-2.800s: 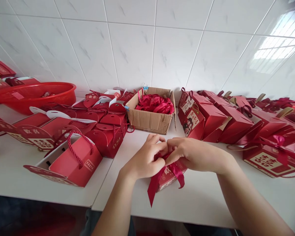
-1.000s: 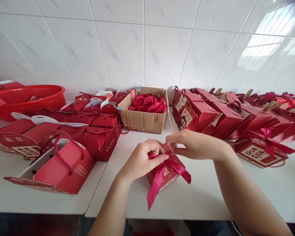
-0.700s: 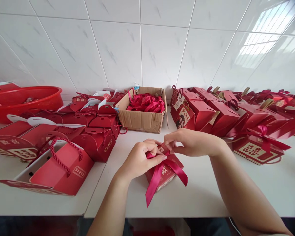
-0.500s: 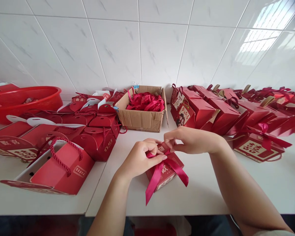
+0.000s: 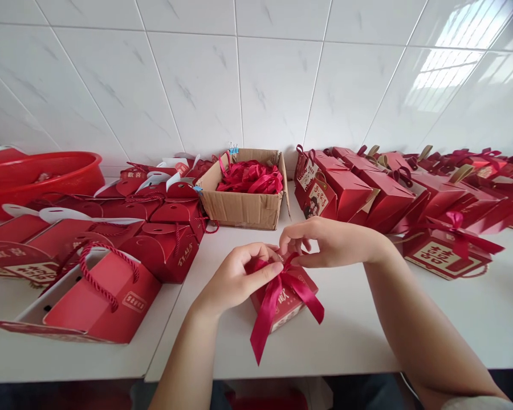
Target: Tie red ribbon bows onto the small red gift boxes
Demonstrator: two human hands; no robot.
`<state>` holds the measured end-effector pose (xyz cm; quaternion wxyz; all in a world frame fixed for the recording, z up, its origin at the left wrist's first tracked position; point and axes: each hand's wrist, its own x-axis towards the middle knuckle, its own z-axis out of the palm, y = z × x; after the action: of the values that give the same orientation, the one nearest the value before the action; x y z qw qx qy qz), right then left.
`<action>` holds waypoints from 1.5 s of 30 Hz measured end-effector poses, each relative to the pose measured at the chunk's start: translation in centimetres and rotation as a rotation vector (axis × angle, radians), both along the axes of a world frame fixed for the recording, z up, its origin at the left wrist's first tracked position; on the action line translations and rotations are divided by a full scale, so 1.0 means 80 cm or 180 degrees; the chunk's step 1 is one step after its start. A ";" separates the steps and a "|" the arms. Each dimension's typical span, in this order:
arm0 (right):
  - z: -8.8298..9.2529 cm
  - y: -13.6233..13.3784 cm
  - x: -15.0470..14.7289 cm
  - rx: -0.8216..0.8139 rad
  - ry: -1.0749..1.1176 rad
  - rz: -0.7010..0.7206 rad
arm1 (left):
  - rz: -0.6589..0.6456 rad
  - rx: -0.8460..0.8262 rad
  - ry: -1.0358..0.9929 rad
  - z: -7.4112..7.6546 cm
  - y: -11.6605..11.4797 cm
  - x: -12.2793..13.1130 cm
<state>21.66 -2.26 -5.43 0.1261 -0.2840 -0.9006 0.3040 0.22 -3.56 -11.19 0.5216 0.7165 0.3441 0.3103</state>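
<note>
A small red gift box (image 5: 287, 302) sits on the white table, with a crimson ribbon (image 5: 267, 313) knotted in a bow on its top and two tails hanging over the near side. My left hand (image 5: 239, 276) pinches the left part of the bow between thumb and fingers. At the bow's right part, my right hand (image 5: 325, 242) has its thumb and fingertips closed on the ribbon from above. My fingers cover the back of the box and some of the bow.
Behind stands a cardboard box (image 5: 241, 209) of crimson ribbons. Red boxes with cord handles (image 5: 106, 290) and a red basin (image 5: 81, 176) are on the left; rows of red boxes (image 5: 350, 191) and a bowed box (image 5: 448, 250) on the right.
The bow's loops are pulled up slightly and the knot shows more. My right fingers have shifted a little on the ribbon. The view has moved slightly.
</note>
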 end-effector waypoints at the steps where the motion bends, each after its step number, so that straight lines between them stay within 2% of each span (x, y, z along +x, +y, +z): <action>1: 0.000 0.000 0.000 -0.0035 -0.0063 -0.0047 | 0.0107 0.0005 -0.0009 -0.002 0.000 0.003; 4: 0.001 0.002 0.001 -0.0129 -0.0342 -0.0270 | 0.0338 0.0098 -0.0039 -0.006 -0.001 0.011; 7: 0.001 0.003 0.001 -0.0223 -0.0691 -0.0465 | 0.0378 0.0197 -0.0069 -0.008 -0.003 0.014; 10: 0.001 0.002 0.000 -0.0395 -0.0867 -0.0359 | 0.0372 0.0254 -0.0041 -0.008 -0.003 0.014; 14: 0.000 0.001 -0.002 -0.0513 -0.0781 -0.0105 | 0.0397 0.0194 -0.0077 -0.010 -0.001 0.013; 20: -0.003 0.003 -0.002 -0.0107 -0.0573 -0.0271 | 0.0502 0.0309 -0.0047 -0.011 -0.002 0.015; 23: -0.004 0.004 -0.003 -0.0084 -0.0501 -0.0306 | 0.0586 0.0329 -0.0031 -0.011 -0.004 0.018; 32: -0.008 0.008 -0.001 0.0221 -0.0414 -0.0063 | 0.0608 0.0577 0.0114 -0.014 -0.006 0.021; 41: -0.012 0.019 0.008 0.0080 -0.0533 -0.0090 | 0.0575 0.0676 0.0257 -0.016 -0.004 0.017; 45: -0.008 0.016 0.009 0.0007 -0.0556 -0.0182 | 0.0607 0.0544 0.0128 -0.016 -0.003 0.019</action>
<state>22.34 -0.97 -6.09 0.0560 -0.3349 -0.9000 0.2734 1.71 -3.82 -12.46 0.4198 0.7284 0.3933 0.3723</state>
